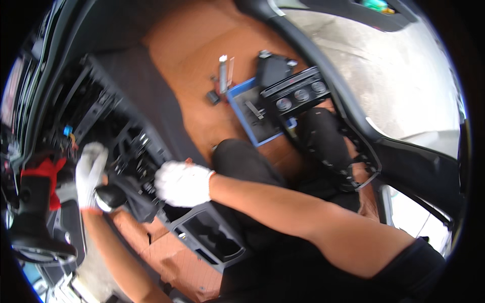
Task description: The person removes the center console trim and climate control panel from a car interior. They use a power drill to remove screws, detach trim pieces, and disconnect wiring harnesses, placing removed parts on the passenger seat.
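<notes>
My left hand [91,174], in a white knit glove, is beside the black gear knob [111,196], with the opened dashboard just ahead of it. Its fingers are bent together; motion blur hides what they hold, if anything. Over the right edge of the opened centre console [139,151] is my gloved right hand [183,184], fingers curled in toward the exposed black parts and wiring. Whatever sits in that grip is out of sight. A grey leather-like shift boot [136,202] hangs around the lever between my hands.
A cup-holder panel [214,235] sits behind my right hand. On the brown floor lie a blue-rimmed tray [241,117], a black control panel with round knobs [298,96], a black box-like part [275,69] and a screwdriver-like tool [223,73]. The steering wheel [38,242] is at left.
</notes>
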{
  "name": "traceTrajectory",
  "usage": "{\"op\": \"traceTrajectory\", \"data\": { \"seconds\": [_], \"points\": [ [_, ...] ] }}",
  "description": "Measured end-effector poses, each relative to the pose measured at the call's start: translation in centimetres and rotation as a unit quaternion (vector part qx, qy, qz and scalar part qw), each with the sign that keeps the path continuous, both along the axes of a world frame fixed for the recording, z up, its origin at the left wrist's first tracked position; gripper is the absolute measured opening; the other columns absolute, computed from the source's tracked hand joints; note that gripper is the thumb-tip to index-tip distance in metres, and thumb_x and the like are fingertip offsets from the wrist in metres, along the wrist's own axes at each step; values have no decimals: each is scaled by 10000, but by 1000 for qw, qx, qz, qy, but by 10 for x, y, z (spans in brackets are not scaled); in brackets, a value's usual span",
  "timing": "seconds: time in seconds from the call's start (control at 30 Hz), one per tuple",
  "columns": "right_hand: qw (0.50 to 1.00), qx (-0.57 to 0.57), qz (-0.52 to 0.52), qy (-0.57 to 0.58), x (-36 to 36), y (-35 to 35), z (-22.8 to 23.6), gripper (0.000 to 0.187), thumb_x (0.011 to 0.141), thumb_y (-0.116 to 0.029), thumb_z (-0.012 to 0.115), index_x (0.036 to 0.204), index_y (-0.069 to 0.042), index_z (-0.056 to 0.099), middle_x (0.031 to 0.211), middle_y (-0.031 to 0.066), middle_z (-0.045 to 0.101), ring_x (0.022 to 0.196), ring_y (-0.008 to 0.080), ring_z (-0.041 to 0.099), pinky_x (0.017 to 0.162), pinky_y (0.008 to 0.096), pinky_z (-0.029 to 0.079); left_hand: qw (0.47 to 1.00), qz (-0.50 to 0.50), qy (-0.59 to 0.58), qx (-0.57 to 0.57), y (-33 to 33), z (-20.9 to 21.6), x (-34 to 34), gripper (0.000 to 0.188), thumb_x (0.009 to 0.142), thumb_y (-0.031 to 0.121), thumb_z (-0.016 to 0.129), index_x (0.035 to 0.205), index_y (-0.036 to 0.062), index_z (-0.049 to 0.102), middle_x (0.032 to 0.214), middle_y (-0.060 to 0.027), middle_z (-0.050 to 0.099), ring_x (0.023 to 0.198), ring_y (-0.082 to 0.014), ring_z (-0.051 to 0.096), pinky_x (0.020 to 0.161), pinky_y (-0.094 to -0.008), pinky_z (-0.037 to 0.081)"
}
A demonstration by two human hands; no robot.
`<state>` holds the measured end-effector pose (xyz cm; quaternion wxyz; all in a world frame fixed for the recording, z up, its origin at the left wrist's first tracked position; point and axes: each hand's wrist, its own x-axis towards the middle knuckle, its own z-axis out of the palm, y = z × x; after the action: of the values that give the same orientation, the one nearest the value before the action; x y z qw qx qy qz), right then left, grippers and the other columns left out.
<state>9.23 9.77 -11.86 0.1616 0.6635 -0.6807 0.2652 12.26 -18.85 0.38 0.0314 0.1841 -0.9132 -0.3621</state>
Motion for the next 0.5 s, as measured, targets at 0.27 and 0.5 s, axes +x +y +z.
{"op": "traceTrajectory", "data": {
  "seconds": [0.27,0.5],
  "points": [
    [989,-37,-33,-138,20,43,26,323,881,-186,608,1147,-7,650,1164,155,635,1105,319,624,1040,440,497,955,225,161,104,-9,-12,71,373,1012,79,659,1358,-56,616,1234,-100,682,1074,-180,667,986,-313,534],
    [852,137,-433,-262,-45,293,73,198,758,-206,713,824,-23,755,901,222,721,871,432,736,803,516,602,949,257,133,126,-46,-83,124,383,1004,3,574,1376,-43,649,1185,-55,727,1010,-143,666,946,-292,541]
  ]
}}
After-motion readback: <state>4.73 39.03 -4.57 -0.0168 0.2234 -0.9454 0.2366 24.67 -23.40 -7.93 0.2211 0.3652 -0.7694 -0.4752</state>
